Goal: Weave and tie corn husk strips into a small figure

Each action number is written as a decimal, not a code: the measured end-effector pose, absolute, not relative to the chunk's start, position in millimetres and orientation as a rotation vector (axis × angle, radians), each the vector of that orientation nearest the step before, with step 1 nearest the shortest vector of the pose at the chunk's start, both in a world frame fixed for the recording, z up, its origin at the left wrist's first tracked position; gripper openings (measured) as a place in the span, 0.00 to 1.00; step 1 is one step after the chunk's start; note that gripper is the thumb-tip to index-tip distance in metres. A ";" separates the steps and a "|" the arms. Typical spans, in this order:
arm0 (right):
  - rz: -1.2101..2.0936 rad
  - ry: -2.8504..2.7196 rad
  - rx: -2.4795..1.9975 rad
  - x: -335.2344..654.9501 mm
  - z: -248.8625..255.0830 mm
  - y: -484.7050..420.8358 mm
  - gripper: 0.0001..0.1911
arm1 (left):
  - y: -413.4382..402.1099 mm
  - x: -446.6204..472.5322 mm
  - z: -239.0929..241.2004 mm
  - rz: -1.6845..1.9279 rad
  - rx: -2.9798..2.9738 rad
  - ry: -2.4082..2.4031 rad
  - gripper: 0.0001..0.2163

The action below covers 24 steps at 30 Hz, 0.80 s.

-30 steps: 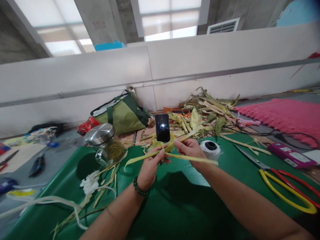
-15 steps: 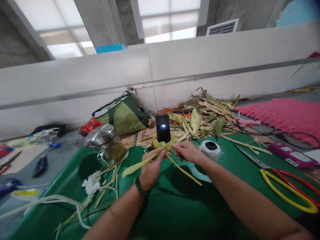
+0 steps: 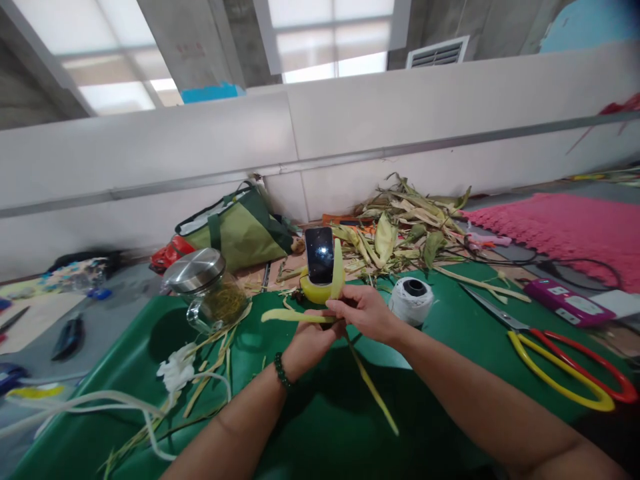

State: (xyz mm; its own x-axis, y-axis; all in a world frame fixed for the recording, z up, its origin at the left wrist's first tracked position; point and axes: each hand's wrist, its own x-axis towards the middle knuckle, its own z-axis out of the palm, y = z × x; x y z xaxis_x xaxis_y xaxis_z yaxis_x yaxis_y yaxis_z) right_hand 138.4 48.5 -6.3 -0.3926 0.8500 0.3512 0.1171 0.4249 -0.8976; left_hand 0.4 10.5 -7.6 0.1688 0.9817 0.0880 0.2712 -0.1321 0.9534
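Observation:
Both hands meet over the green mat [image 3: 320,427] in the middle of the view. My left hand [image 3: 306,343] is closed around a yellow-green leaf strip [image 3: 293,316] whose end sticks out to the left. My right hand [image 3: 363,312] pinches the same strip from the right, fingers pressed together. Another part of the strip curls up beside the phone [image 3: 320,255], and a long tail [image 3: 373,387] hangs down toward me. The phone stands upright on a yellow holder [image 3: 316,291] just behind my hands.
A lidded glass jar [image 3: 207,289] stands at left, a white twine spool [image 3: 411,300] right of my hands. Yellow and red scissors [image 3: 560,370] lie far right by a magenta case [image 3: 567,301]. Behind are a leaf pile [image 3: 405,227], a green bag [image 3: 235,230] and a pink cloth [image 3: 560,230].
The strip's long tail has swung from pointing right to hanging down toward me. One end now curls up beside the phone. My hands have drawn closer together.

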 end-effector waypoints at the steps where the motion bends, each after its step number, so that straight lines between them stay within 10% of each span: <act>1: 1.063 -1.797 -0.830 138.5 -6.2 47.3 0.16 | 11.4 -0.3 -6.9 0.996 1.532 1.214 0.08; 24: 0.746 -1.873 -0.859 149.6 -0.7 47.5 0.12 | 14.1 -9.4 3.2 1.228 1.379 1.199 0.15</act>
